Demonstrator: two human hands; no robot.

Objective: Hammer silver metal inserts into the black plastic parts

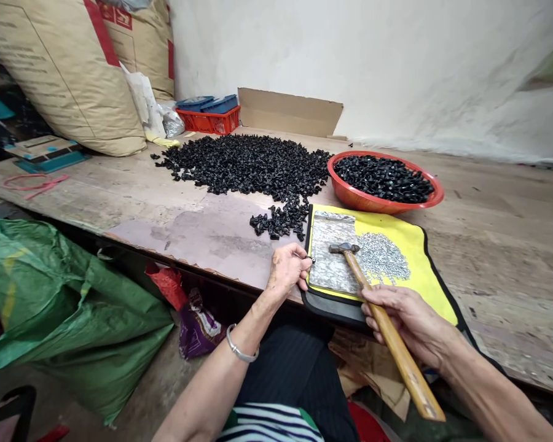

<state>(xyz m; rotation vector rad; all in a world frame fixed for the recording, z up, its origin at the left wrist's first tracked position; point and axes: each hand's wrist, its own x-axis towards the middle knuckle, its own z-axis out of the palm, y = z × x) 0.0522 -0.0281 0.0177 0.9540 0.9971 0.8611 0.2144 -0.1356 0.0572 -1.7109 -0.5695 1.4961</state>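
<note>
Between thumb and fingers, my left hand (286, 270) pinches a small black plastic part (309, 260) at the left edge of a scuffed metal plate (332, 270). My right hand (403, 316) is wrapped round the wooden handle of a hammer (387, 325), whose head is over the plate. Plate and a heap of small shiny metal pieces (383, 255) lie on a yellow mat (424, 264) with black edging. Beyond my left hand spreads a large pile of black plastic parts (258, 166). More such parts fill a red bowl (435, 193) behind the mat.
Large paper sacks (64, 73) stand at the back left, near a red basket (212, 121) with blue trays. A cardboard strip (290, 112) leans on the wall. Pink cord (37, 184) lies on the tabletop (502, 245). Below the front edge hangs a green sack (74, 307).
</note>
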